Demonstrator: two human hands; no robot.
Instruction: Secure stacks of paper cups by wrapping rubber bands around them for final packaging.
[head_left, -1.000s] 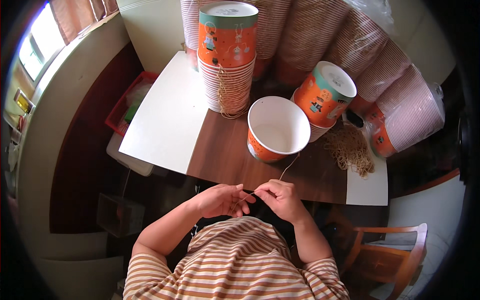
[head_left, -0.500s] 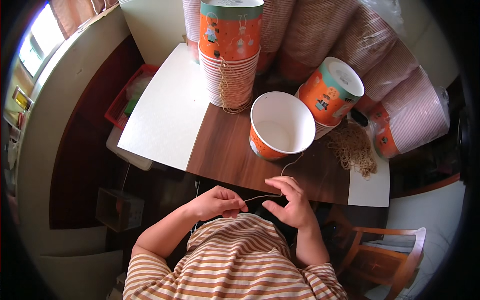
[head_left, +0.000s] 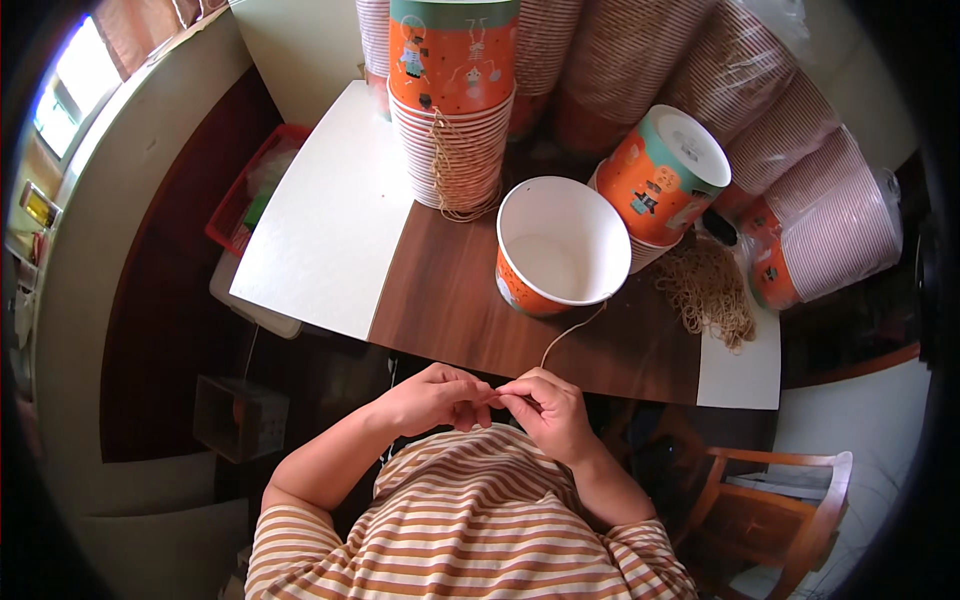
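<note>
Head view, step in hand: judging by the meeting fingertips, the free end of the cord (head_left: 567, 331) is being worked by feel, just in front of the table (head_left: 470, 318).
Head view, next move: it seems to call for a firm pinch on both sides and enough slack that the open bucket (head_left: 563, 245) is not tugged toward the edge.
Head view, left hand (head_left: 438, 398): thumb and forefinger are drawn together at the tips, apparently pinching the cord's end; the other fingers curl in.
Head view, right hand (head_left: 547, 412): thumb and forefinger pinch too, their tips touching or nearly touching the left ones; whether a knot or loop lies between them I cannot tell.
Head view, cord: thin, pale tan and a little curved, it runs from beside the bucket's rim, at the near right, down to the right hand (past the knuckles it is lost to sight). How it is fastened there is too small to make out.
Head view, bucket: upright on the brown part of the table, mouth up, white inside, orange with printed figures outside; neither hand touches it.
Head view, spare cord: a loose tangle (head_left: 708, 295) lies to the right, near the upturned bucket (head_left: 660, 180).
</note>
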